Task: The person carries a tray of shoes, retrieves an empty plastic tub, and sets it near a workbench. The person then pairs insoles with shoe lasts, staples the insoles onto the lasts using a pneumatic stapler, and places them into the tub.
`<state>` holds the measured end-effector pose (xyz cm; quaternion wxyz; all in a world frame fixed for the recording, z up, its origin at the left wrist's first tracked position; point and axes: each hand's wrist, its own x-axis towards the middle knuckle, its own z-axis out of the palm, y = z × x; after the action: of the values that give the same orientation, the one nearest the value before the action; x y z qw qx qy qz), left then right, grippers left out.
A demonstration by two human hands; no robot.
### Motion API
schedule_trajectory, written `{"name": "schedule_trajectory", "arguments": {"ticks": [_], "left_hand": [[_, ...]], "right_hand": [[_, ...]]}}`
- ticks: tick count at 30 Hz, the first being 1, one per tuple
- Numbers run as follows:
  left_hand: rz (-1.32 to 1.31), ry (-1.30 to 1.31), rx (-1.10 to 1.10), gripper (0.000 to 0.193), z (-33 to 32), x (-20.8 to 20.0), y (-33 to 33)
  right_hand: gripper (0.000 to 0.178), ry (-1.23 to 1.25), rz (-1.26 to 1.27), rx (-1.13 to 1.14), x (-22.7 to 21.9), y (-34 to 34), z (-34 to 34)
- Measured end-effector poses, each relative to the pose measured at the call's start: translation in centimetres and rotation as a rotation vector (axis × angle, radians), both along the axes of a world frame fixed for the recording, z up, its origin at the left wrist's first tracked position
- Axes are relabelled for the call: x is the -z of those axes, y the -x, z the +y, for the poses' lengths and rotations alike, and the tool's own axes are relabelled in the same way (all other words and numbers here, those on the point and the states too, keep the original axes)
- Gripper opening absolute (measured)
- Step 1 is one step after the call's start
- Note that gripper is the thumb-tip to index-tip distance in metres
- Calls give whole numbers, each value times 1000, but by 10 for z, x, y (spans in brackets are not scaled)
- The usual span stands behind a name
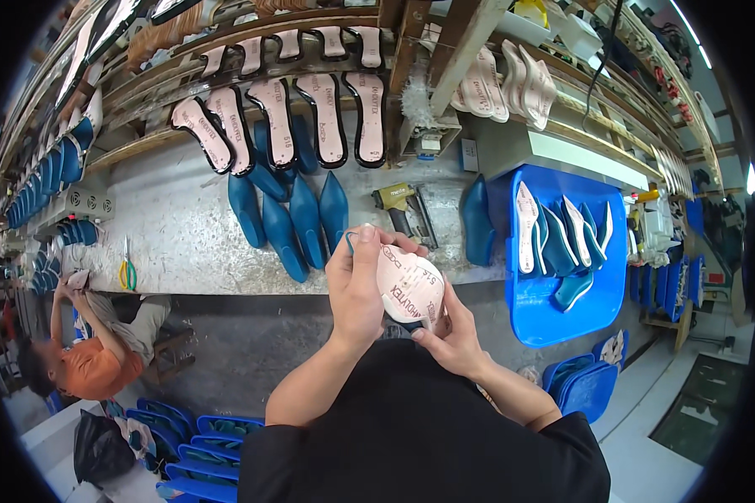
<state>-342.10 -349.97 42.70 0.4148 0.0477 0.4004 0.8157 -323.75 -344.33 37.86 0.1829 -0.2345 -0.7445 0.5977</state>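
A pale pink insole board [413, 285] with print on it is held in front of my chest. My left hand [356, 289] is closed on its left side, thumb up along the edge. My right hand [453, 331] grips its lower right edge between thumb and fingers. Something dark shows under its lower end; I cannot make out what. Just beyond my hands, a yellow and black staple gun [401, 210] lies on the workbench [176, 226]. Several blue shoe lasts [304, 220] lie to its left, and another blue last [477, 220] to its right.
Pink insoles with black rims [317, 117] line the rack behind the bench. At right, a blue tray [562, 323] holds several lasts with insoles. Scissors [127, 272] lie at the bench's left edge, near a seated co-worker [101, 365]. Blue bins [201, 469] stand lower left.
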Motion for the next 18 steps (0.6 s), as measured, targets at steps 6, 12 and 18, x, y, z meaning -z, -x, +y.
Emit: {"name": "schedule_trajectory", "arguments": {"ticks": [6, 12, 18], "left_hand": [[-49, 8, 15, 33, 0, 17, 20], [-358, 85, -166, 30, -15, 77, 80], [-384, 75, -134, 30, -20, 96, 101]], "right_hand": [[96, -74, -95, -28, 17, 10, 2], [92, 149, -277, 136, 146, 80, 110], [91, -513, -1007, 108, 269, 150, 169]]}}
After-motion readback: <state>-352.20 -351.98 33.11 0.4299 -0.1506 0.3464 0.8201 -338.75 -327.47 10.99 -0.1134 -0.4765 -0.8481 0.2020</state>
